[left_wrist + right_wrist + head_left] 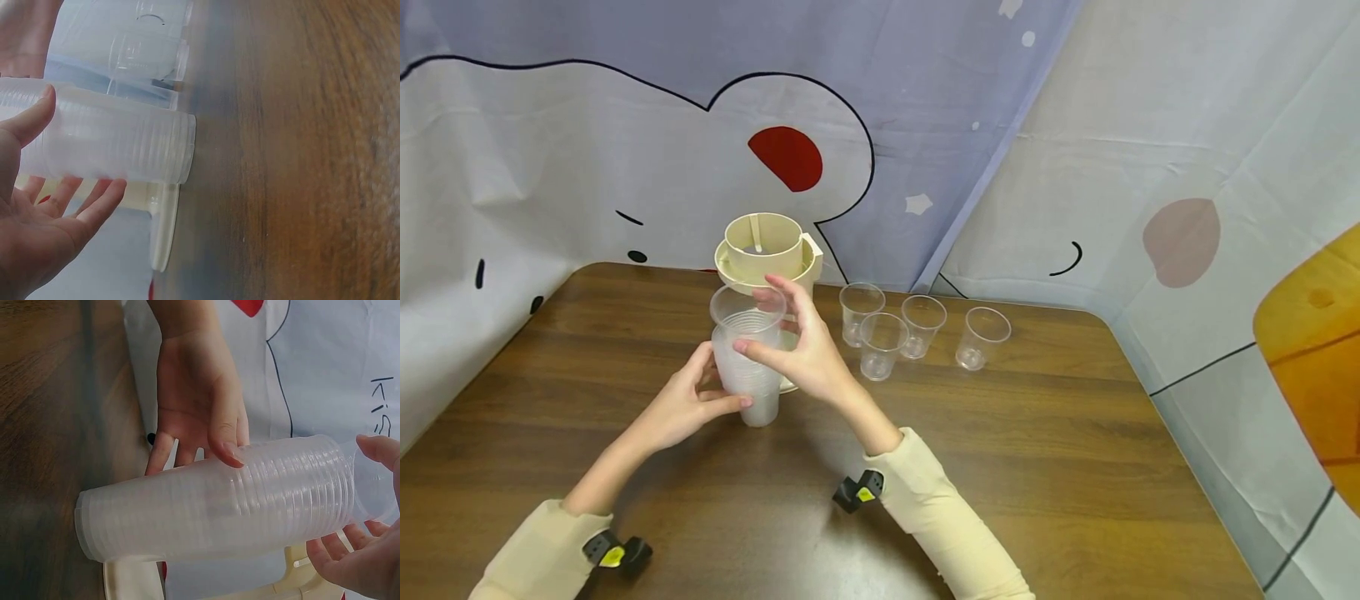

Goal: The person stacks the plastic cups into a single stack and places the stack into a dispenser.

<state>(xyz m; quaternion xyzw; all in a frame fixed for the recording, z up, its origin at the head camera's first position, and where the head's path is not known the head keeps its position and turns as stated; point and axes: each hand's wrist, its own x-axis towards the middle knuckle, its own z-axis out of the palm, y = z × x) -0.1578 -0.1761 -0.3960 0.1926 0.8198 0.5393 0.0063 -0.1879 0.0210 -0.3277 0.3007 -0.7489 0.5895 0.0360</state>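
A tall stack of nested clear plastic cups [752,379] stands near the middle-left of the table. My left hand [677,408] holds the stack around its side, thumb toward me and fingers behind, as the right wrist view also shows. At the top end, my right hand [811,350] grips the uppermost cup [372,484] between thumb and fingers. That cup sits raised above the rest of the stack, its lower part still inside. Close behind the hands stands a cream-coloured plastic holder [765,250] with a round open top, partly hidden by the cups and right hand.
Several single clear cups stand upright to the right of the holder, including a front one [880,346] and a rightmost one [982,337]. A printed curtain [962,125] hangs along the back of the wooden table [1037,467].
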